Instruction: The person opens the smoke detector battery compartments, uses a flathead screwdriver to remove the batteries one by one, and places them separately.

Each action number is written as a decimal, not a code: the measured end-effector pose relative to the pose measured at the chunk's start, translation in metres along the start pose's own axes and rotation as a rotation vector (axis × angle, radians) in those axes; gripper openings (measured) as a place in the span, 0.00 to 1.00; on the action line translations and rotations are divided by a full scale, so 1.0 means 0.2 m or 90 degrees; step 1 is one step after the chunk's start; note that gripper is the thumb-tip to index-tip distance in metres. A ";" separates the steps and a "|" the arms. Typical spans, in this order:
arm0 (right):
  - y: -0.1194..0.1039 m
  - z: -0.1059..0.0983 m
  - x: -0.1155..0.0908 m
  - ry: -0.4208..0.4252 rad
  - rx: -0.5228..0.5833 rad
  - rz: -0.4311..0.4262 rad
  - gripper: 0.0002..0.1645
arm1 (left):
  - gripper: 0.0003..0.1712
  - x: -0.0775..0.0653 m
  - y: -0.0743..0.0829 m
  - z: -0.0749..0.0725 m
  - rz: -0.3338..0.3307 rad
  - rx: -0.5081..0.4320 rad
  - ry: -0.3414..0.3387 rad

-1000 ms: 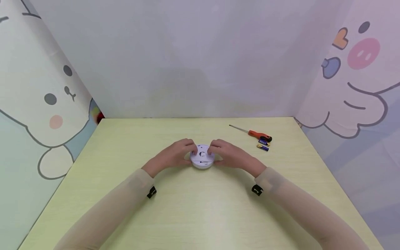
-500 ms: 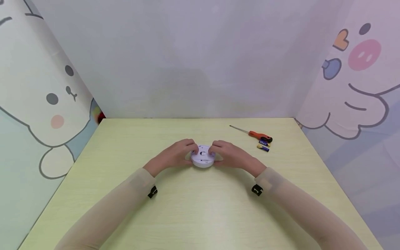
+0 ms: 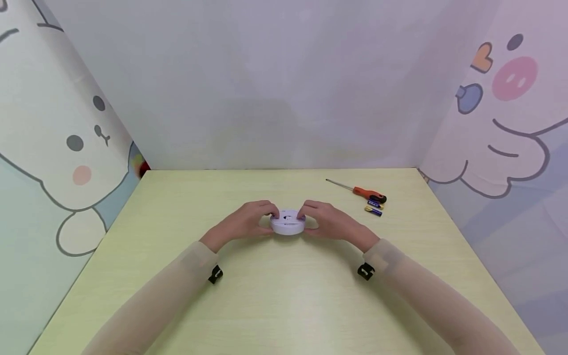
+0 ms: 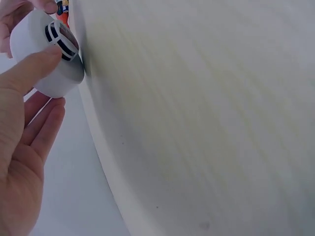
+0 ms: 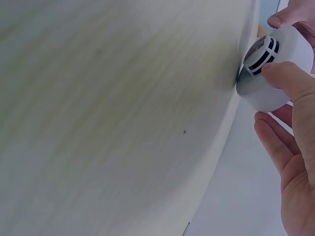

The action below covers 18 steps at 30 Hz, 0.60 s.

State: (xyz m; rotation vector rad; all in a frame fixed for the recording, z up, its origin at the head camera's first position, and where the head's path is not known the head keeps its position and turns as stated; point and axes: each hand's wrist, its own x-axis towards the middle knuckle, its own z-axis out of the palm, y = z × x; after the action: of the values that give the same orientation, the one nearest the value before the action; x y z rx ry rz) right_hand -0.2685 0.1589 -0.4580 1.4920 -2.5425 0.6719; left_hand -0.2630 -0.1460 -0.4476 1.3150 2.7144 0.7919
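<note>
A round white smoke detector [image 3: 287,229] is held between both hands over the middle of the table, its flat face with a dark-edged centre upward and tilted away. My left hand [image 3: 245,220] grips its left side, the fingertips bent over the top rim. Opposite it, my right hand [image 3: 330,221] holds the right side the same way. In the left wrist view the detector [image 4: 30,37] shows a raised cap with dark slots, and the left thumb [image 4: 34,70] rests against that cap. The right thumb [image 5: 285,76] presses beside the slots in the right wrist view.
An orange-and-black screwdriver [image 3: 368,194] lies toward the back right of the pale wooden table [image 3: 288,291]. Two blue-and-yellow batteries, one the nearer battery [image 3: 373,211], lie just in front of its handle. A pale cloth wall [image 3: 284,98] rises behind the table's far edge.
The detector has tilted, so its top face looks narrower and more of its near side wall shows. Both hands keep their hold on it; the screwdriver and batteries stay put.
</note>
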 end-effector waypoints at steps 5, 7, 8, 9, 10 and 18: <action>0.01 0.00 -0.01 0.018 0.011 0.007 0.20 | 0.19 0.00 -0.01 0.01 0.013 -0.045 0.015; 0.02 0.00 -0.01 0.029 0.013 0.002 0.19 | 0.19 -0.01 -0.01 0.01 0.015 -0.070 0.018; 0.02 0.00 -0.01 0.034 0.015 -0.001 0.19 | 0.19 -0.01 -0.01 0.01 0.012 -0.082 0.019; 0.02 0.00 -0.01 0.038 0.015 -0.005 0.19 | 0.18 -0.01 -0.01 0.01 0.007 -0.095 0.020; 0.02 0.00 -0.01 0.041 0.017 -0.007 0.19 | 0.18 -0.01 -0.01 0.01 0.000 -0.107 0.020; 0.01 0.01 -0.01 0.056 0.040 0.018 0.18 | 0.17 -0.04 -0.01 0.03 -0.079 -0.181 0.033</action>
State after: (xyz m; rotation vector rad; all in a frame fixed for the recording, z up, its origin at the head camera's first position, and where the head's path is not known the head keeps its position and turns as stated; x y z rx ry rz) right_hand -0.2688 0.1609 -0.4618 1.4149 -2.5031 0.8095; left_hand -0.2583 -0.1496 -0.4547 1.0692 2.5655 1.1598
